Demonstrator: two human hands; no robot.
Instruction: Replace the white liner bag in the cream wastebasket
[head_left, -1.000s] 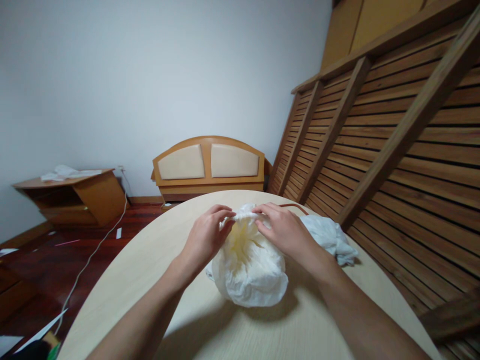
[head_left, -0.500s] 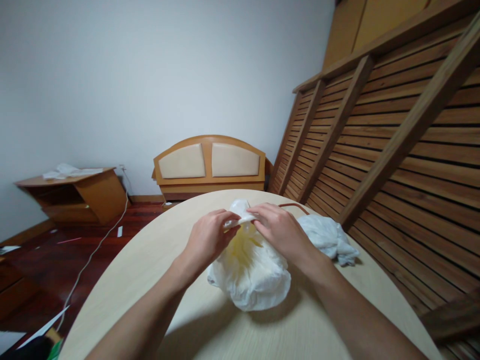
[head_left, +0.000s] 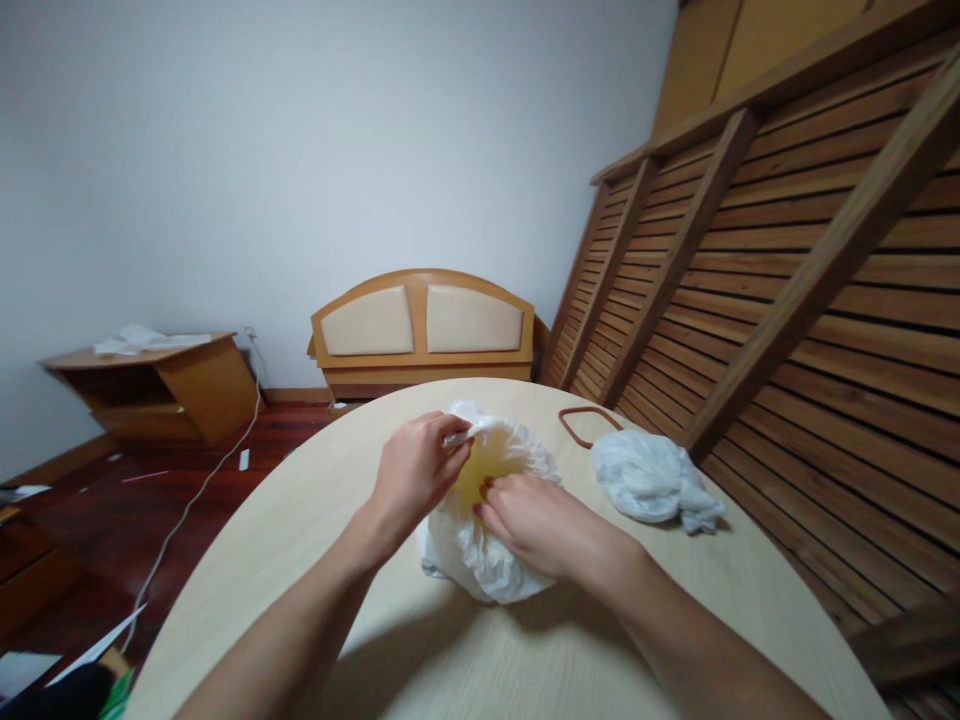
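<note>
A white plastic bag stands on the round pale table with its mouth spread open, and something yellow shows inside. The rim on the bag's left side is pinched between the thumb and fingers of my left hand. My right hand is at the bag's opening on the near right side, fingers curled inward over the yellow; whether they grip anything is hidden.
On the table's right lie a second, bunched white bag and a brown ring-shaped handle. A slatted wooden frame leans at the right. Behind the table stands a headboard; a low cabinet is at the left.
My right hand has let go of the bag's rim and moved down and nearer, to the opening. The mouth has widened. My left hand still holds the rim, slightly further left.
</note>
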